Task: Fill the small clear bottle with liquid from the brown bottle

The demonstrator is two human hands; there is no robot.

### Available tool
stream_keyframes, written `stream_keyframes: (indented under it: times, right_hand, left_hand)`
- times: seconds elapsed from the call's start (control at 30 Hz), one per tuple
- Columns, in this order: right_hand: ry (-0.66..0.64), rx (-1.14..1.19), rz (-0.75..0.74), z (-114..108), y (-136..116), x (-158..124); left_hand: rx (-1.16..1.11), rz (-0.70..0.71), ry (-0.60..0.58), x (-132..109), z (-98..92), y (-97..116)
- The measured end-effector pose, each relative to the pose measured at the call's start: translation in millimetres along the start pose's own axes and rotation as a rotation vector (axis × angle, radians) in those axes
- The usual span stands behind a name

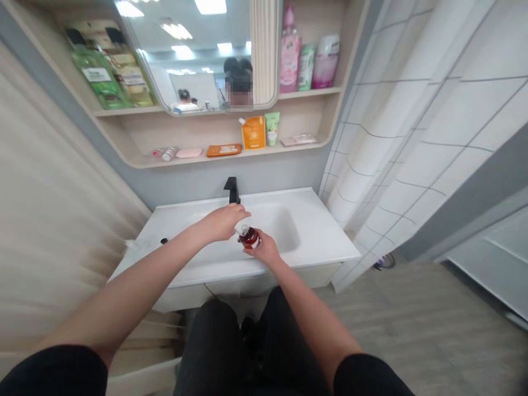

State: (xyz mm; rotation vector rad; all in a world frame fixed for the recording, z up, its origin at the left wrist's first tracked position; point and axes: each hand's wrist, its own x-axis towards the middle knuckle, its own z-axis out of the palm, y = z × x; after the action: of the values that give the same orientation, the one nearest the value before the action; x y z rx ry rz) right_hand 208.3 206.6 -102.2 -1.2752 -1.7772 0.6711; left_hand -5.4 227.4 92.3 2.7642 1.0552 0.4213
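Note:
Above the front of the white sink basin (287,234), my right hand (267,250) is wrapped around a small amber bottle (249,238) with a pale label. The bottle tilts, its top end towards my left hand (226,223). Closed fingers of that left hand hold a whitish, partly see-through piece (243,224) at the bottle's top. Whether this piece is a cloth, a cap or a cup I cannot tell. Just behind my left hand stands the black faucet (232,190), its lower part hidden by the hand.
A wall cabinet with a mirror (198,55) hangs over the sink. On its lower shelf are an orange pouch (253,133), a green tube (272,129) and a pink soap bar (189,153). Crumpled clear plastic (138,246) lies on the counter's left. A curtain (61,165) hangs at left.

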Motion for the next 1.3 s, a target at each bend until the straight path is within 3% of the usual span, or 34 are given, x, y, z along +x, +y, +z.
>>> stream_keyframes:
  times: [0.1,0.2,0.27,0.37,0.47,0.57,0.73,0.93,1.13,1.3]
  right_hand:
    - [-0.009,0.009,0.007,1,1,0]
    - [-0.018,-0.003,0.013,2,3,1]
    - [-0.018,-0.003,0.008,2,5,2]
    - [-0.012,0.009,0.026,3,7,3]
    - [0.010,0.024,0.043,3,7,4]
    - [0.038,0.041,0.068,4,5,4]
    - [0.104,0.053,0.122,-10,4,5]
    - [0.157,0.055,0.136,-77,28,14]
    - [0.329,0.133,0.238,-156,85,19]
    - [0.482,0.095,0.337,-199,126,22]
  left_hand:
    - [-0.219,-0.175,0.212,-28,22.6,-18]
    - [-0.654,-0.484,0.614,-70,64.4,-37]
    - [-0.918,-0.612,0.816,-98,95.1,-48]
    - [-1.036,-0.704,0.914,-125,130.7,-60]
    - [-0.871,-0.764,0.934,-132,148.9,-67]
    - [-0.686,-0.810,0.872,-130,157.8,-71]
    - [-0.691,-0.790,0.815,-132,169.1,-80]
    - [-0.751,-0.761,0.759,-139,173.5,-87]
    - [-0.720,-0.774,0.684,-139,177.8,-84]
    - [-0.716,-0.759,0.646,-139,186.4,-92]
